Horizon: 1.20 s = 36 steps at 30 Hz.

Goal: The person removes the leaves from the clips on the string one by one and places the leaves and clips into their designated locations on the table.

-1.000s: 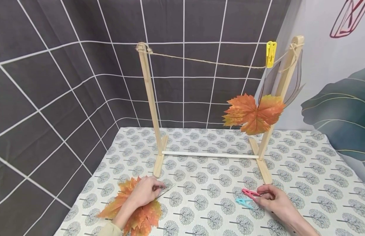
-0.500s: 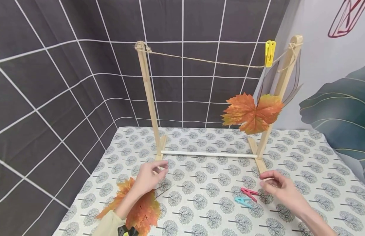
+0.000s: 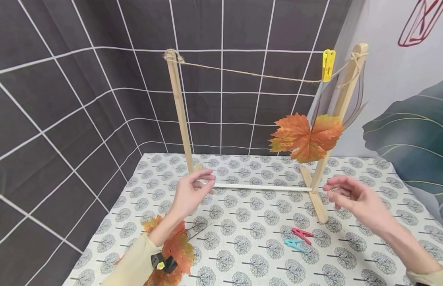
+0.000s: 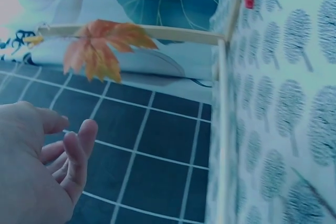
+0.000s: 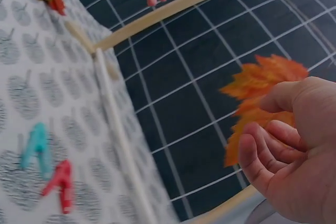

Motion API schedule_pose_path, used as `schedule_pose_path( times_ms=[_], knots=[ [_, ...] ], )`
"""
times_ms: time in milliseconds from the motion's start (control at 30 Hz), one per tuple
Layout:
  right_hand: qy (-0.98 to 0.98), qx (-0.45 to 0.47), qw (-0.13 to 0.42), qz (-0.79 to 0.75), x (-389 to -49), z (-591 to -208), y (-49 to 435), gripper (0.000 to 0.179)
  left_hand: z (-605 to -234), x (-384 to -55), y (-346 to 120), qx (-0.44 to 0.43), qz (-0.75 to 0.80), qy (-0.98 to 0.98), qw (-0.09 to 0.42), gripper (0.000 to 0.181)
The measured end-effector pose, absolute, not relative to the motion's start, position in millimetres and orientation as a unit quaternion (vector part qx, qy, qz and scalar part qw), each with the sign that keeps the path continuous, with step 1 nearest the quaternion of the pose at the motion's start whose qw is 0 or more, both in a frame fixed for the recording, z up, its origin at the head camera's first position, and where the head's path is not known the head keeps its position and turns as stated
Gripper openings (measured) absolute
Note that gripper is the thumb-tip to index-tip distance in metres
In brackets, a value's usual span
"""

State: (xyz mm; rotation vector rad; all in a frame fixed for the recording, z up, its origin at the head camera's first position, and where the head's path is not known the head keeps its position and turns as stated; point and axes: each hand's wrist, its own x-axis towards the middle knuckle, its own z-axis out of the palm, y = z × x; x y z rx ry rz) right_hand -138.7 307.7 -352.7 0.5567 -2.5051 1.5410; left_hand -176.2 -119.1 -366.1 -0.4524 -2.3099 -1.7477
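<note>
In the head view my left hand hovers before the left post of the wooden frame, fingers loosely bent around nothing. My right hand is raised beside the right post, also holding nothing. An orange artificial leaf hangs near that post, below a yellow clothespin clipped on the twine. More orange leaves lie on the table, partly covered by my left forearm. A pink clothespin and a light blue clothespin lie close together, nearer me than the right post's foot.
The frame's right post and left post stand on wooden feet, joined low down by a white rod. A tree-print cloth covers the table. Behind it hangs a dark curtain with white grid lines.
Both hands have risen and moved forward, the left off the leaves on the table, the right away from the pink clothespin. The clothespins and leaves stay where they were.
</note>
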Motion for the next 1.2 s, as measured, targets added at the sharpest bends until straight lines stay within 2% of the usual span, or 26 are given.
schedule_pose_path(
  times_ms=[133,300,633,933,1200],
  knots=[
    [-0.834,0.213,0.087,0.502,-146,-332,310,0.037,-353,-181,-111,-0.160,-0.604,-0.771,0.122,0.032],
    [-0.835,0.233,0.095,0.490,-154,-307,311,0.040,-337,-186,-101,-0.177,-0.622,-0.753,0.119,0.031],
    [-0.864,0.166,0.124,0.459,-159,-253,310,0.029,-305,-201,-75,-0.208,-0.646,-0.724,0.123,0.031],
    [-0.876,0.130,0.131,0.445,-168,-214,311,0.030,-279,-214,-49,-0.241,-0.656,-0.705,0.123,0.030],
    [-0.824,0.158,0.153,0.522,-179,-191,318,0.028,-264,-224,-23,-0.274,-0.659,-0.688,0.132,0.030]
  ],
)
